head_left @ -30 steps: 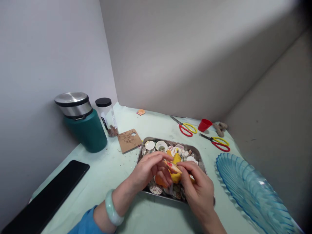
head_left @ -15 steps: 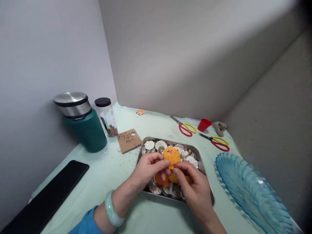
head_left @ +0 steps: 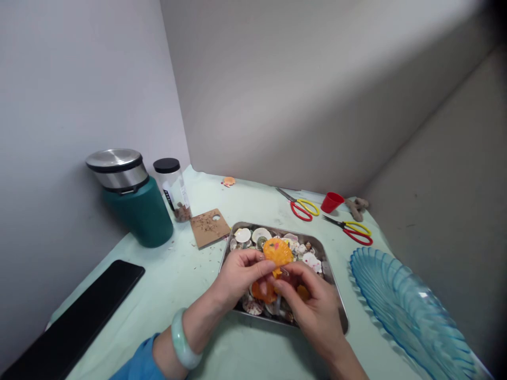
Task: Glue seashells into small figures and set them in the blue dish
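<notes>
An orange scallop shell [head_left: 278, 251] with small pink and dark marks is raised above a metal tray [head_left: 344, 316] of shells. My left hand [head_left: 247, 272] pinches its lower left edge between thumb and fingers. My right hand [head_left: 311, 293] is closed at the shell's lower edge, its fingertips around a small orange piece [head_left: 277, 273] there; exactly what they grip is partly hidden. Beneath my hands, a darker orange shell [head_left: 264, 291] lies among white and speckled shells [head_left: 252, 306] in the tray.
Left stand a green flask [head_left: 138, 211], a lidded jar [head_left: 173, 190], a brown board [head_left: 209, 228] and a black slab [head_left: 79, 322]. Behind lie two pairs of scissors [head_left: 303, 208], a red cup [head_left: 331, 202] and ginger-like lumps [head_left: 357, 207]. A blue scalloped dish [head_left: 407, 306] is at right.
The orange shell has shifted slightly up and left. My right hand's fingers have moved a little left, closer to my left hand, and cover more of the small orange piece.
</notes>
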